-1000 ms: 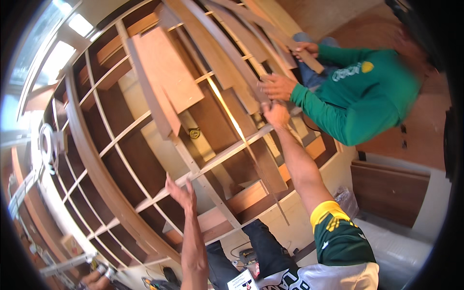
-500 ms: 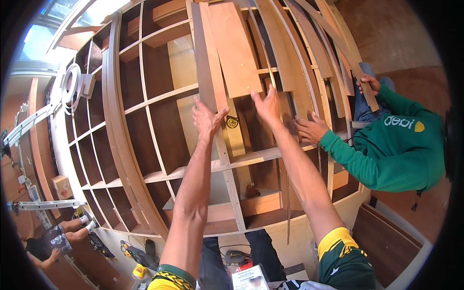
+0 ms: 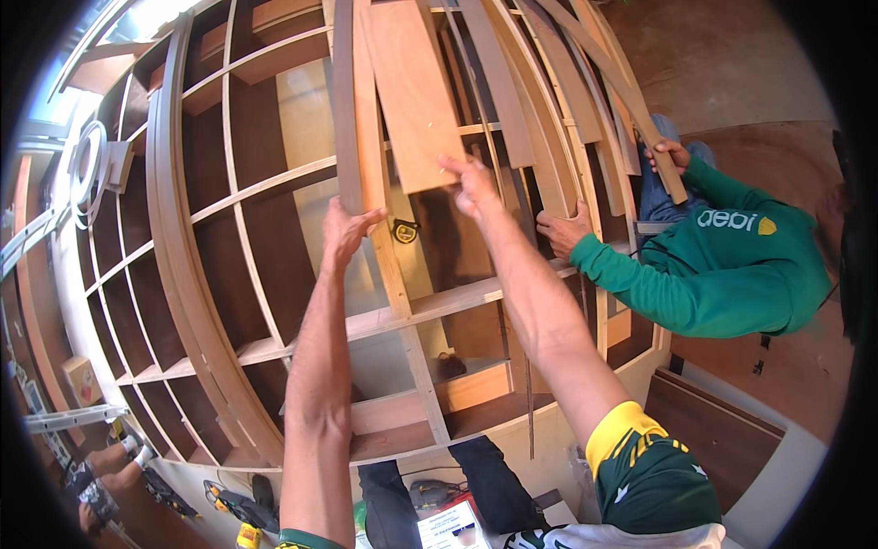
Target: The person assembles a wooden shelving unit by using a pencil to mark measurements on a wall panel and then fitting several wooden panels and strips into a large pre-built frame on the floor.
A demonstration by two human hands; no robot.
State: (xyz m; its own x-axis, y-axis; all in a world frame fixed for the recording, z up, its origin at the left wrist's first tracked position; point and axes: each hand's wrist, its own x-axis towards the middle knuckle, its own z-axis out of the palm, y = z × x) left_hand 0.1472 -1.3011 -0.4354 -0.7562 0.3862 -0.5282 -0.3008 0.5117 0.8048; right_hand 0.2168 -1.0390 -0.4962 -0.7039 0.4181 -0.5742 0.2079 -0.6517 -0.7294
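Observation:
Two long wooden pieces lie side by side on the frame, a narrow dark board (image 3: 344,119) and a paler strip (image 3: 365,128). My left hand (image 3: 342,231) is closed around the dark board's near end, its thumb reaching across the strip. To the right slants a wide light plywood board (image 3: 409,101). My right hand (image 3: 474,188) grips its near right corner, thumb on top and some fingers hidden beneath. A black and yellow tape measure (image 3: 404,231) sits between my hands, below the wide board.
A large wooden grid frame (image 3: 265,188) spreads under everything, with open compartments. More loose boards (image 3: 498,82) lie across its right side. At the right a co-worker in a green sweatshirt (image 3: 713,256) holds a board (image 3: 670,174). A white coil (image 3: 89,174) rests far left.
My right hand has closed on the wide board's corner, and my left has closed at the dark board's end. The co-worker's near hand has shifted onto a board end. The whole view has shifted.

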